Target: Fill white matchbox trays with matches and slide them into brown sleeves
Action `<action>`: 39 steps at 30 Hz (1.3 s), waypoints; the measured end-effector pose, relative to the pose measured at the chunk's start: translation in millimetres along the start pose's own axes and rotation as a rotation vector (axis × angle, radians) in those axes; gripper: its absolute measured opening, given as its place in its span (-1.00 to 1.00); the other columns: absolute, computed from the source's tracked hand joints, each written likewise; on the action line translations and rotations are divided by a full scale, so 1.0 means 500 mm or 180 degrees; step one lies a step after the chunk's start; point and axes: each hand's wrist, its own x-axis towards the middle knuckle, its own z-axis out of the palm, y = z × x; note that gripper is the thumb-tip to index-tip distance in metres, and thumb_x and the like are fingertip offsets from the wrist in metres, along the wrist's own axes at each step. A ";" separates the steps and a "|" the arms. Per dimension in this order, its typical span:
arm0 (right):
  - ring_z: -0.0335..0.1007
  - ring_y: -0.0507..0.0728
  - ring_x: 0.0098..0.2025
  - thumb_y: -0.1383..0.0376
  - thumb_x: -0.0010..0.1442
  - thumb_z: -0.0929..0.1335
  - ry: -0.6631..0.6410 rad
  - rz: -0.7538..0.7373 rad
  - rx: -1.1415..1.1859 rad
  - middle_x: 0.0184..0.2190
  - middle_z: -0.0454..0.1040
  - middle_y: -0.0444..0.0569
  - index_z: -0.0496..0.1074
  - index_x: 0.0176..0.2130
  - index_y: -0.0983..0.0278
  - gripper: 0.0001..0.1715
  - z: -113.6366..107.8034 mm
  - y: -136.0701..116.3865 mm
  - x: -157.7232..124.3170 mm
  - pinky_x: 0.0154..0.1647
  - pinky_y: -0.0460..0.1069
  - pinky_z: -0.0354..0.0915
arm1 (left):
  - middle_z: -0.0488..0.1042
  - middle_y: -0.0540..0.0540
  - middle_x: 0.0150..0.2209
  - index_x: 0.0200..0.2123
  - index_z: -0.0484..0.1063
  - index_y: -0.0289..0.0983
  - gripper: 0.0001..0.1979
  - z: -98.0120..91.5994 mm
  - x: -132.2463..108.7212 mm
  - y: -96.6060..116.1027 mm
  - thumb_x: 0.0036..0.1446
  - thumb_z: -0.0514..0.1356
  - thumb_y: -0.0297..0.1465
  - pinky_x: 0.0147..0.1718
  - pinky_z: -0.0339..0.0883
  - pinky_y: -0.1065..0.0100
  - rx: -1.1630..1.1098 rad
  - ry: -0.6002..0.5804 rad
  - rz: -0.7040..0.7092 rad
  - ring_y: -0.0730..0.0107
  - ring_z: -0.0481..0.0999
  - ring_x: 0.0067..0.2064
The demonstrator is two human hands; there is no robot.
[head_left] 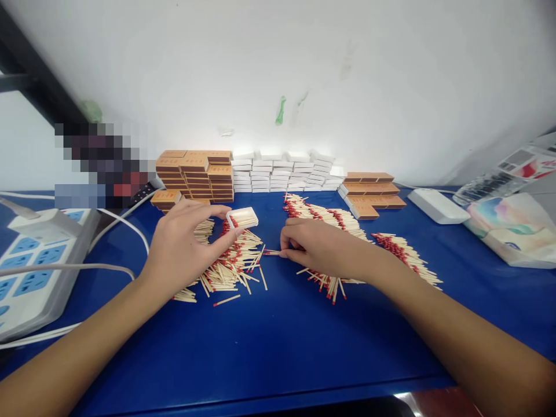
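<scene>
Between thumb and fingers, my left hand (pixel 185 240) grips a small white matchbox tray (pixel 243 224) with some red-tipped matches inside. The tray is tilted slightly above a loose pile of matches (pixel 234 266). My right hand (pixel 324 246) is closed in a pinch on matches (pixel 272 252), whose red tips point left; how many it holds I cannot tell. Beneath and behind that hand lies another heap of matches (pixel 343 223), partly hidden by it. One single match (pixel 226 300) lies apart near the front of the left pile.
Orange matchbox sleeves (pixel 195 174) and white trays (pixel 278 174) are stacked along the wall, with more orange boxes (pixel 371 194) to their right. A further match pile (pixel 406 258) lies right. Power strip (pixel 39 272) and cables stand left; a white adapter (pixel 438 205) and tissue pack (pixel 515 229) right.
</scene>
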 end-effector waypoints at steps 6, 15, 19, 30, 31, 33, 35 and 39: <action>0.36 0.10 -0.31 0.37 0.27 0.39 0.0034 0.0038 0.0016 -0.30 0.51 -0.05 0.46 -0.36 0.24 -0.87 -0.013 -0.018 -0.006 -0.34 0.00 0.15 | 0.68 -0.03 -0.16 -0.08 0.62 -0.10 -0.73 0.001 0.000 0.002 0.20 0.40 -0.15 -0.06 0.47 0.14 0.0032 -0.0018 -0.0053 0.15 0.61 -0.12; 0.35 0.07 -0.33 0.41 0.22 0.40 -0.0073 -0.0009 0.0104 -0.29 0.51 -0.07 0.47 -0.36 0.23 -0.89 -0.010 -0.013 -0.010 -0.37 -0.02 0.15 | 0.68 -0.03 -0.18 -0.10 0.62 -0.09 -0.73 0.002 0.001 0.002 0.19 0.40 -0.12 -0.08 0.49 0.12 0.0053 -0.0044 -0.0040 0.15 0.62 -0.13; 0.35 0.09 -0.30 0.35 0.28 0.40 0.0043 -0.0057 0.0001 -0.27 0.51 -0.06 0.47 -0.28 0.23 -0.95 -0.003 -0.010 -0.005 -0.33 -0.01 0.15 | 0.68 -0.05 -0.17 -0.10 0.63 -0.11 -0.73 0.002 0.000 0.001 0.18 0.41 -0.13 -0.08 0.49 0.12 0.0051 -0.0034 -0.0024 0.15 0.62 -0.14; 0.33 0.08 -0.31 0.36 0.34 0.36 0.0102 -0.0220 -0.0010 -0.27 0.49 -0.06 0.48 -0.29 0.24 -0.87 0.009 -0.001 0.002 -0.31 -0.01 0.13 | 0.67 -0.05 -0.18 -0.09 0.61 -0.11 -0.72 0.004 -0.003 -0.002 0.19 0.41 -0.14 -0.06 0.48 0.12 0.0043 -0.0094 0.0038 0.17 0.60 -0.15; 0.33 0.08 -0.32 0.37 0.34 0.35 0.0077 -0.0241 -0.0016 -0.28 0.48 -0.06 0.47 -0.31 0.25 -0.85 0.010 -0.001 0.003 -0.31 -0.01 0.13 | 0.67 -0.05 -0.18 -0.09 0.61 -0.11 -0.72 0.005 -0.003 -0.003 0.19 0.41 -0.14 -0.06 0.48 0.12 0.0030 -0.0110 0.0045 0.17 0.60 -0.15; 0.33 0.08 -0.32 0.39 0.34 0.34 0.0026 -0.0279 -0.0042 -0.29 0.48 -0.05 0.48 -0.31 0.26 -0.83 0.009 -0.002 0.003 -0.30 -0.01 0.13 | 0.68 -0.05 -0.17 -0.08 0.61 -0.11 -0.71 0.007 -0.005 -0.005 0.19 0.41 -0.14 -0.05 0.48 0.12 -0.0008 -0.0142 0.0098 0.17 0.61 -0.13; 0.33 0.07 -0.32 0.40 0.35 0.32 -0.0008 -0.0282 -0.0087 -0.28 0.47 -0.05 0.48 -0.32 0.26 -0.81 0.004 -0.005 0.002 -0.31 -0.01 0.13 | 0.68 -0.05 -0.16 -0.06 0.62 -0.11 -0.70 0.010 -0.007 -0.006 0.19 0.41 -0.14 -0.05 0.49 0.14 -0.0023 -0.0178 0.0176 0.16 0.61 -0.11; 0.34 0.07 -0.33 0.40 0.35 0.32 0.0035 -0.0185 -0.0149 -0.28 0.48 -0.05 0.46 -0.32 0.26 -0.81 -0.009 -0.012 -0.001 -0.32 -0.01 0.12 | 0.67 -0.08 -0.14 -0.02 0.62 -0.13 -0.67 0.016 -0.009 -0.006 0.21 0.40 -0.14 -0.04 0.49 0.16 -0.0032 -0.0241 0.0303 0.16 0.61 -0.09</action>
